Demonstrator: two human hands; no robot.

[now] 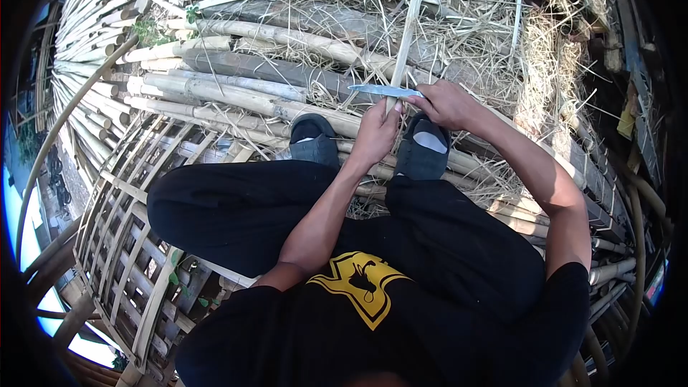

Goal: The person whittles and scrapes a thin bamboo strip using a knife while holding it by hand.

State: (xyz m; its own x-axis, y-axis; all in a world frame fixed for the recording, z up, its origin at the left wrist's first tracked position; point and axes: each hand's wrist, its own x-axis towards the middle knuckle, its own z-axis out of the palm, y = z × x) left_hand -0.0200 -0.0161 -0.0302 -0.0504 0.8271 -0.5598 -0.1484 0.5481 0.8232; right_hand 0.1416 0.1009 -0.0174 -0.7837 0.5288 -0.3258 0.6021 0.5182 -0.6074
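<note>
My left hand [378, 129] is closed round the lower end of a long pale bamboo strip [410, 32], which runs up and away past the top of the view. In my right hand [448, 104] is a knife [383, 91], gripped by a handle that my fingers hide. Its flat blade points left and lies across the strip, just above my left hand. Whether the edge is cutting into the strip I cannot tell. Both hands are close together in front of my sandals [423, 150].
Bamboo poles [244, 97] lie side by side under and beyond my feet. Thin shavings [466, 50] are scattered over them, thickest at the upper right. A woven bamboo lattice [132, 244] stands at my left. A bent pole [72, 104] curves along the left side.
</note>
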